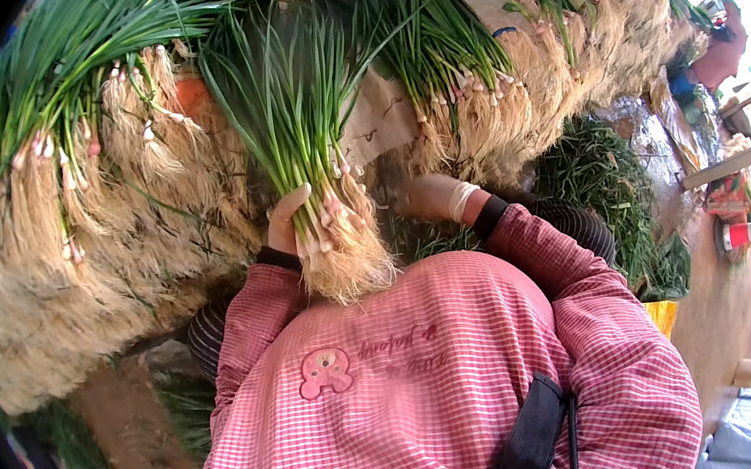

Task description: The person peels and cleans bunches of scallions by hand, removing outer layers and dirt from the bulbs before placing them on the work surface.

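Note:
My left hand (287, 219), in a pale glove, is wrapped round a bunch of spring onions (320, 206) just above the bulbs. Long green leaves point away from me, while the pinkish-white bulbs and pale stringy roots (349, 261) hang toward my lap. To the right, apart from the bunch, is my right hand (429, 198), also gloved, with a white band at the wrist. Motion smears its fingers, so I cannot make out their shape or whether they hold anything. A brown sheet (380, 121) lies beyond it, partly behind the leaves.
Heaped spring onions (36, 145) with thick roots lie at the left. Another pile (459, 74) stands at the back right. Loose green leaves (598, 174) cover the ground on my right. Farther right are a wooden beam (746, 156) and a red-and-white cone (743, 234).

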The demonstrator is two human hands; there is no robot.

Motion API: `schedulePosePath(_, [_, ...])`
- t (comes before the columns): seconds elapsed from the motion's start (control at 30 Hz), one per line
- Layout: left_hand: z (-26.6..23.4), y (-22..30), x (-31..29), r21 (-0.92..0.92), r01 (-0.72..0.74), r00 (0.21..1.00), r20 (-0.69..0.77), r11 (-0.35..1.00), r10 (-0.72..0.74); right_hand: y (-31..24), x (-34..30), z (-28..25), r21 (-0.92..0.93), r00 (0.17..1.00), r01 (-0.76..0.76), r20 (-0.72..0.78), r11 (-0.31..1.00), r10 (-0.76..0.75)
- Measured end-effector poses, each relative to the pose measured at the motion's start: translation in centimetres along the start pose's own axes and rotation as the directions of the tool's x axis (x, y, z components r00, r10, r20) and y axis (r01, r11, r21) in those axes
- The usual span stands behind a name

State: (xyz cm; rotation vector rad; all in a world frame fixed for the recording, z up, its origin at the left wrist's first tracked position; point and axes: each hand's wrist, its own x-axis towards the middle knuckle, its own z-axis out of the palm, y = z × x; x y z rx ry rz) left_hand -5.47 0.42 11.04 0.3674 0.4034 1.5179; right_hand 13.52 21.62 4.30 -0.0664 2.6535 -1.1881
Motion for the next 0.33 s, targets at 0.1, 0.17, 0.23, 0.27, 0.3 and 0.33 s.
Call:
schedulePosePath(0.1, [-2.3,-1.4,-0.2,-0.054,-0.016,0.999,0.034,0.998,0.018,-3.8,2.5,-3.0,0.444,0.887,0.109,-0.448,0.889,0.115])
schedulePosePath(0.17, [-1.0,-1.5,0.0,-0.030,-0.017,0.997,0.068,0.999,0.019,-6.7,4.6,-4.1,0.818,0.843,0.168,-0.409,0.551,0.350])
schedulePosePath(0.23, [-0.9,-1.8,0.1,-0.009,-0.041,0.996,0.082,0.999,0.042,-8.1,6.3,-4.3,0.940,0.820,0.191,-0.311,0.283,0.481])
schedulePosePath(0.27, [-2.0,-1.9,0.2,0.026,-0.059,0.996,0.067,0.998,0.057,-8.8,6.1,-4.1,0.924,0.817,0.118,-0.298,0.363,0.494])
schedulePosePath(0.3, [-2.4,-2.0,0.1,0.015,-0.050,0.999,0.011,0.999,0.049,-9.5,5.7,-4.0,0.899,0.809,0.039,-0.285,0.437,0.514])
schedulePosePath(0.33, [-2.7,-1.9,0.2,0.016,-0.053,0.999,0.013,0.998,0.053,-8.9,6.5,-3.4,0.878,0.796,0.026,-0.307,0.478,0.521])
